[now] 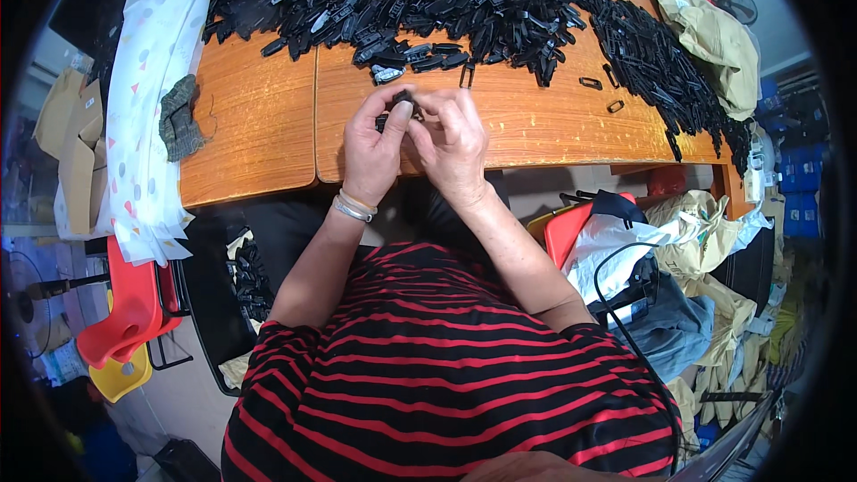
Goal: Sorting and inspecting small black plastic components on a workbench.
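Note:
Just over the table's front edge, my left hand grips a small black plastic part between thumb and fingers. Closed against it from the other side is my right hand, its fingertips at the same part. The fingers cover most of the part, so its exact kind does not show. Beyond my hands spreads a large heap of black plastic clip-like pieces. A small black rectangular frame lies just past my right fingers, and two similar loose frames lie farther right.
The wooden table carries a second pile of slim black pieces at right. On the left lie a patterned white sheet and a dark knitted cloth. Red chairs and bags flank me.

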Available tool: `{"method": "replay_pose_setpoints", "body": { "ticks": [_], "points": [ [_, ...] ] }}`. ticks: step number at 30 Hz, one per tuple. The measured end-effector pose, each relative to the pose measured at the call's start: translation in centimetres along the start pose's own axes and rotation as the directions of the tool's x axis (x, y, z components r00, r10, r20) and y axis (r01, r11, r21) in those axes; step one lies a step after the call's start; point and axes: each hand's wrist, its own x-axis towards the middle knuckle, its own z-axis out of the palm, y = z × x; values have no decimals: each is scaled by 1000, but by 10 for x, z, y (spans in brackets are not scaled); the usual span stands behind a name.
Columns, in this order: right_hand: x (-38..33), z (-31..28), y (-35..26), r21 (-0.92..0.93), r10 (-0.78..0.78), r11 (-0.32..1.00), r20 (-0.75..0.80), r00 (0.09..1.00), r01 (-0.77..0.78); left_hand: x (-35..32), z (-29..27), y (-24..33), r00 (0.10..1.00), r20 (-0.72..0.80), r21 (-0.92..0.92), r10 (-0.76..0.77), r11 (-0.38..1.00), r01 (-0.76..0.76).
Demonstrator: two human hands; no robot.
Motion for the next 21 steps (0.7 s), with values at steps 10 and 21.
{"method": "replay_pose_setpoints", "body": {
  "ticks": [10,21],
  "points": [
    [-22,16,-17,245,153,952,135,979,-182,-11,-15,9,950,177,-356,-259,882,307],
    [10,-25,23,81,30,994,433,901,-73,-62,-172,116,883,-9,882,-469,413,228]
  ]
}}
